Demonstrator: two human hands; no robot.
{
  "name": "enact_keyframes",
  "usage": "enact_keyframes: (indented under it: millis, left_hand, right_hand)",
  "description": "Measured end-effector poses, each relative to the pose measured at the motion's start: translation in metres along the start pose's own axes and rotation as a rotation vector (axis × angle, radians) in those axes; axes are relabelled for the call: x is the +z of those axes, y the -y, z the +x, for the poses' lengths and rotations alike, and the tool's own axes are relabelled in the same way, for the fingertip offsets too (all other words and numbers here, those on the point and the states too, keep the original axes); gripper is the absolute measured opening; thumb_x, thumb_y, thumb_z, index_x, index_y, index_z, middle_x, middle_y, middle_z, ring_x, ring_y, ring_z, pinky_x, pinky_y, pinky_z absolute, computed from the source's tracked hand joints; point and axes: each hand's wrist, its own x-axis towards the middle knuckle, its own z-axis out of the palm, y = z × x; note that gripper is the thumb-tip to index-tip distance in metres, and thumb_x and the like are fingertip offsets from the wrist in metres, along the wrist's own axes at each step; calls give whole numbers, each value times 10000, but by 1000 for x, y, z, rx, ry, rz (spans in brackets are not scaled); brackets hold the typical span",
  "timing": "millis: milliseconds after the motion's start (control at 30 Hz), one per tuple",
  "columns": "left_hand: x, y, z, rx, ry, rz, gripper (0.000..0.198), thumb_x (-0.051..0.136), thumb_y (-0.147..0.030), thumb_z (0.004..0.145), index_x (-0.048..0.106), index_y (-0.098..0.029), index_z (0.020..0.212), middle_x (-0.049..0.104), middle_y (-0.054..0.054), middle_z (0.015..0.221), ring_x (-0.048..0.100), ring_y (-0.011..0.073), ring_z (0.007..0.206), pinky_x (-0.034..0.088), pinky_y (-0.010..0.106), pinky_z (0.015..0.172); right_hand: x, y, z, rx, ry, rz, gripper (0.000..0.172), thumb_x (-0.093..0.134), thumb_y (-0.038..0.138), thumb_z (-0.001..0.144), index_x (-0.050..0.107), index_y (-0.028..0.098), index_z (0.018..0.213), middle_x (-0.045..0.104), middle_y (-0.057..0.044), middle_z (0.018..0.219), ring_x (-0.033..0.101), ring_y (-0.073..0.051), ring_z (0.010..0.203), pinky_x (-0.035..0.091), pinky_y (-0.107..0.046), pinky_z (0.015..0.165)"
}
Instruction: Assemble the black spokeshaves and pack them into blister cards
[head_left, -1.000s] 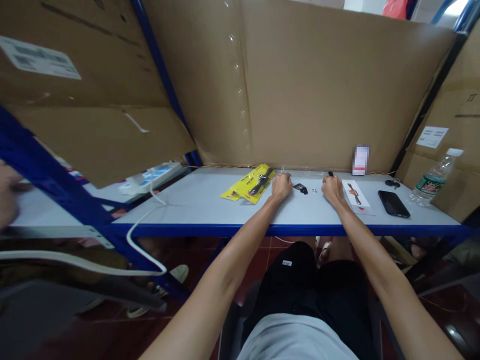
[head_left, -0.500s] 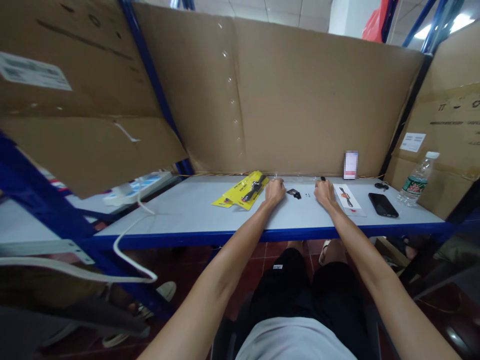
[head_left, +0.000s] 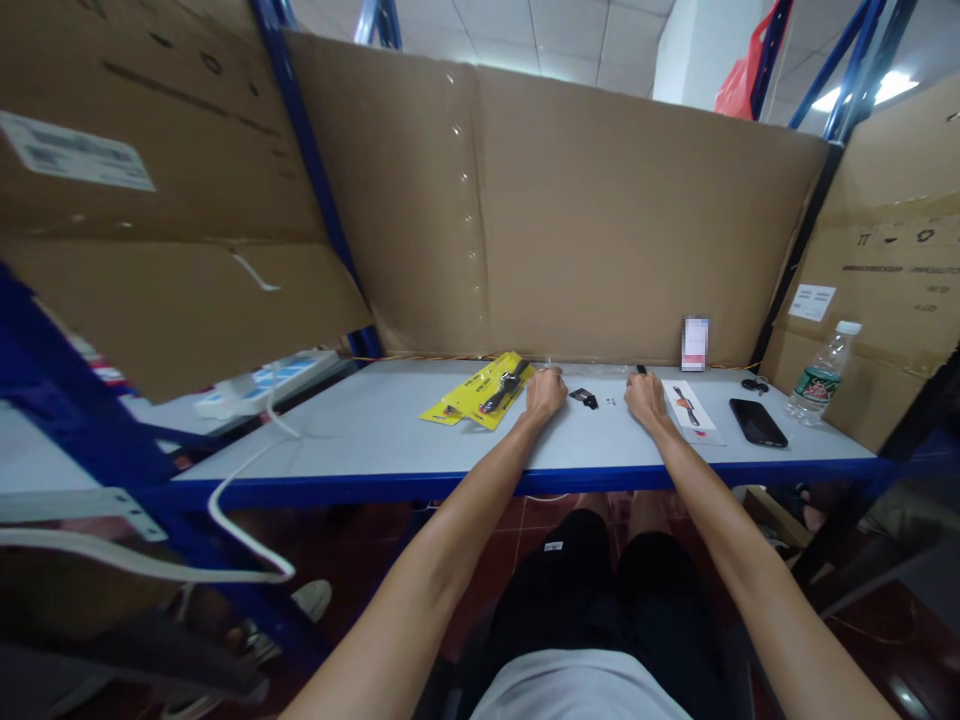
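Observation:
My left hand (head_left: 547,392) rests on the table with its fingers curled closed, right beside a yellow blister card (head_left: 498,394) that holds a black tool. Whatever it may grip is hidden; a bit of clear plastic (head_left: 548,364) shows just beyond the fingers. My right hand (head_left: 645,394) is also closed on the tabletop, and a small black piece (head_left: 641,369) sticks out beyond its fingers. Between the hands lie small black parts (head_left: 585,399) and several tiny light bits (head_left: 610,401). To the right of that hand is a white card (head_left: 686,405) picturing a black tool.
A black phone (head_left: 758,422), keys (head_left: 755,385) and a plastic bottle (head_left: 817,385) stand or lie at the right. A lit phone (head_left: 695,345) leans against the cardboard back wall (head_left: 585,220). On the left, a white cable (head_left: 225,500) hangs over the blue table edge (head_left: 420,487).
The camera view has tilted up slightly and shifted, so the table appears a little lower. Both hands keep nearly the same places and stay closed.

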Motion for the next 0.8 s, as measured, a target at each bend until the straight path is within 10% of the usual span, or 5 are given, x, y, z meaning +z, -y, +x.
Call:
enact_keyframes:
  millis: [800]
  left_hand:
    - [6,-1,7,-60,72,-53,474,470,-71,856,679,-182,1267,709,158,1228,631,256,1190,441,318,962]
  right_hand:
    - [11,-9,9,19,-83,-11,326,451,131,952,741,165,1098,730,-137,1047,622,-243,1063,411,-300,861]
